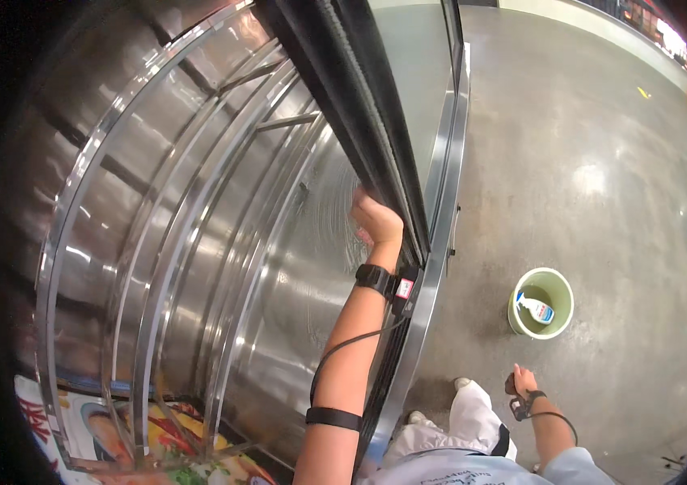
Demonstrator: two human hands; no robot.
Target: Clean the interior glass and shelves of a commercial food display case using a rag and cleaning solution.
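Observation:
My left hand [376,218] reaches inside a stainless steel cabinet, beside the black edge of its glass sliding door [379,115]. A bit of pinkish material [365,236] shows under the palm, and the fingers are partly hidden, so the hold is unclear. Wet, streaky smears mark the metal floor of the cabinet [331,212] by the fingers. At my right side, over the concrete floor, hangs my right hand [524,379], its fingers curled near a dark thing at the wrist; whether it holds anything is unclear. A spray bottle [538,310] leans inside a pale green bucket [569,303] just ahead of it.
Curved metal shelf rails [167,273] fill the cabinet's left side. A panel with printed food pictures [179,433] lies at the lower left. The cabinet's steel front edge [422,327] runs between my left arm and my legs. Straps and cables are on both forearms.

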